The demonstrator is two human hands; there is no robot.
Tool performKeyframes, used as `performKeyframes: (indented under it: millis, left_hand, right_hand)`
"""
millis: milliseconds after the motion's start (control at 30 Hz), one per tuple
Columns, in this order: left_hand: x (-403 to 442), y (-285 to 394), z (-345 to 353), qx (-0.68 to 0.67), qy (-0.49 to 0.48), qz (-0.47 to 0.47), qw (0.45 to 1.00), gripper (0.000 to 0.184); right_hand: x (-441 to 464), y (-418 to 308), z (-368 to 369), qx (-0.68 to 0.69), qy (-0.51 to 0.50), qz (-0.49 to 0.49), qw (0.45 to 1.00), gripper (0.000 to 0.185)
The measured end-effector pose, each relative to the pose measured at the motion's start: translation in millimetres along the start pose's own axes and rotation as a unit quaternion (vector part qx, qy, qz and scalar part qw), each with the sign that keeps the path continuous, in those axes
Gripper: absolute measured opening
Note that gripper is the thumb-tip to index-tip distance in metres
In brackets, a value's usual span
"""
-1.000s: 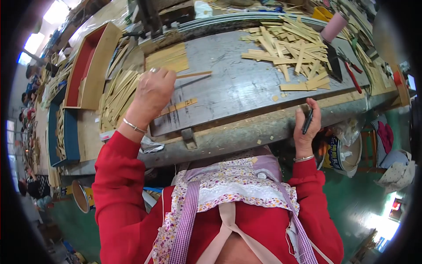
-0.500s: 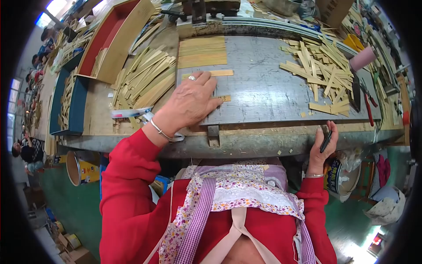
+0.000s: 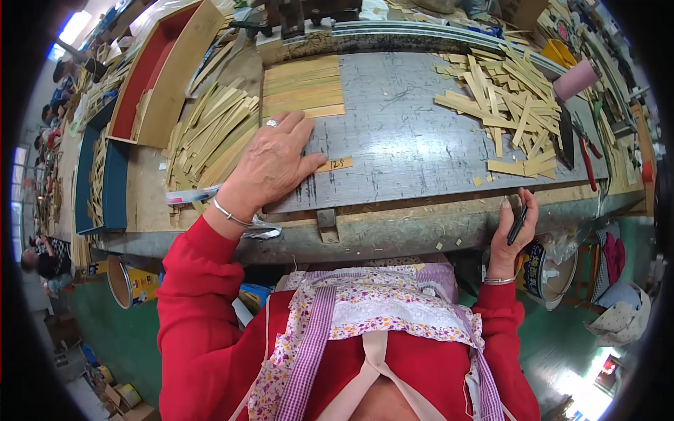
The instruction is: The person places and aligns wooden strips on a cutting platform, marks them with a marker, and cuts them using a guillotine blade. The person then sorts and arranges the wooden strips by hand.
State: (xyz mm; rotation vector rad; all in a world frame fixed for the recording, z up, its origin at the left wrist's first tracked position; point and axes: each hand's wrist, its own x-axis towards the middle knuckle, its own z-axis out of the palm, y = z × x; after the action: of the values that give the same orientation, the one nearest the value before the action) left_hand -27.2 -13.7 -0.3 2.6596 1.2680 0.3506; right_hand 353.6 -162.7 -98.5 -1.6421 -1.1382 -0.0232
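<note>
My left hand (image 3: 270, 160) lies on the grey metal board with its fingers stretched out. Its thumb touches a short bamboo strip (image 3: 338, 164) marked "125", whose left end is hidden beneath the hand. The fingertips are close to the lower edge of a block of bamboo strips (image 3: 303, 78), laid side by side at the board's upper left corner. Near the front edge of the bench, my right hand (image 3: 516, 228) is closed around a slim black tool (image 3: 518, 226); its exact kind cannot be made out.
Loose bamboo strips (image 3: 214, 130) lie left of the board (image 3: 400, 133), and another pile (image 3: 516, 98) covers its right side. Red-handled pliers (image 3: 588, 158) and a pink spool (image 3: 576, 78) are farther right. A red-lined wooden box (image 3: 163, 77) and a blue box (image 3: 105, 168) stand at left.
The strip by my left fingers has moved up against the block. The view has shifted slightly. My right hand keeps its hold on the black tool.
</note>
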Motion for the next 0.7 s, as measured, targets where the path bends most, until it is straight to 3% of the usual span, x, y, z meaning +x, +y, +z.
performKeyframes:
  millis: [133, 300, 400, 567, 700]
  left_hand:
    - [5.7, 5.9, -8.7, -0.002, -0.022, -0.014, 1.000, 0.044]
    - [61.7, 41.6, -15.7, 0.003, 0.000, 0.093, 0.996, 0.040]
    - [115.7, 76.4, 14.7, -0.007, 0.007, 0.180, 0.984, 0.035]
    - [176.3, 91.6, 74.7, 0.064, 0.070, 0.211, 0.973, 0.018]
    - [177.8, 89.2, 75.1, 0.085, 0.075, 0.236, 0.965, 0.012]
  right_hand:
    - [-1.2, -8.2, -1.9, -0.028, 0.002, -0.021, 0.999, 0.041]
    - [-1.1, -1.0, -1.0, -0.025, 0.013, -0.072, 0.997, 0.046]
    - [-0.8, -5.2, -1.5, -0.036, 0.014, -0.052, 0.998, 0.047]
    - [-0.4, -6.8, -2.7, -0.037, 0.015, -0.059, 0.997, 0.046]
    - [0.9, -10.4, -3.9, -0.041, 0.008, -0.058, 0.997, 0.046]
